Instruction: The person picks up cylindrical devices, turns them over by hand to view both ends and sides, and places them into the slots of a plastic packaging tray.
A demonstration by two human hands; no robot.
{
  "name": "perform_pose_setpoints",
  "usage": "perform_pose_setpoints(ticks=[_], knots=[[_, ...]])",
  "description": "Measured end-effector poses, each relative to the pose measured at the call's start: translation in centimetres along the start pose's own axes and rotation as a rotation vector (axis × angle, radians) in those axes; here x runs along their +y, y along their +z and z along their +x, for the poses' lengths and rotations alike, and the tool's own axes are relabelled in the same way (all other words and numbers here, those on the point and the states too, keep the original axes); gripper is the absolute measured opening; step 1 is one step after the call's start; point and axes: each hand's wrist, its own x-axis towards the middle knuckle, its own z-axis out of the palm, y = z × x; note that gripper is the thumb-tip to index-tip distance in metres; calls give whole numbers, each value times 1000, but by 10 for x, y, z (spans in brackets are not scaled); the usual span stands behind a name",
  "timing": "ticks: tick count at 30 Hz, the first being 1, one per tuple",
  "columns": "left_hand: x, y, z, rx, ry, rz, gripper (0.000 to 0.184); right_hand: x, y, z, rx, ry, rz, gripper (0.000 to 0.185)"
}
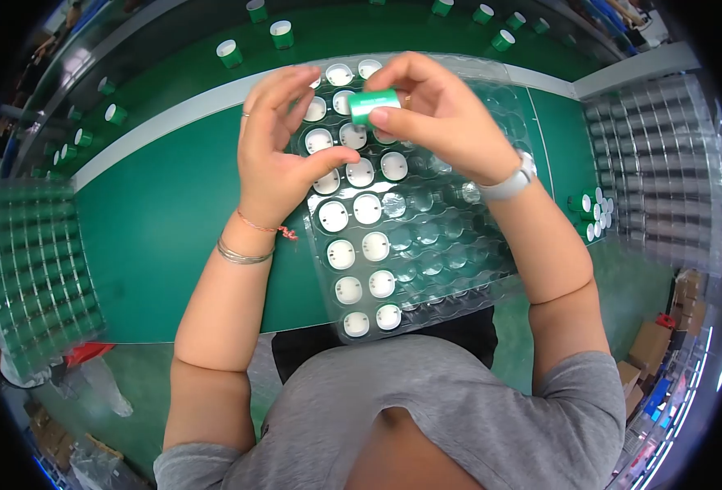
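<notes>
Above a clear plastic tray (450, 237), my right hand (450, 114) pinches a small green cylinder (375, 106) between thumb and fingers, lying on its side. Facing it from the left is my left hand (279, 139), fingers curved and thumb apart, holding nothing and not touching the cylinder. Several white-topped round pieces (333, 216) stand in the tray's left columns, and a third column holds a few near the far end. Part of the tray's far side is hidden behind my hands.
Stacked clear trays stand at the left (38, 261) and right (659, 163). Green-and-white pieces (281, 33) are spread on the green surface beyond the pale strip (173, 118). More pieces (596, 214) cluster at the right edge. Cardboard boxes (649, 347) sit lower right.
</notes>
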Motion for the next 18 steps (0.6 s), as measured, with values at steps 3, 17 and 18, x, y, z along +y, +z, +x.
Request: perform_pose_setpoints(ticks=[3, 17, 18], knots=[[-5, -1, -1, 1, -16, -14, 92, -27, -5, -16, -132, -29, -696, 27], [-2, -2, -2, 84, -76, -11, 81, -31, 3, -16, -134, -54, -1165, 35], [-1, -3, -2, 80, -100, 9, 79, -34, 0, -8, 26, -43, -1119, 36]])
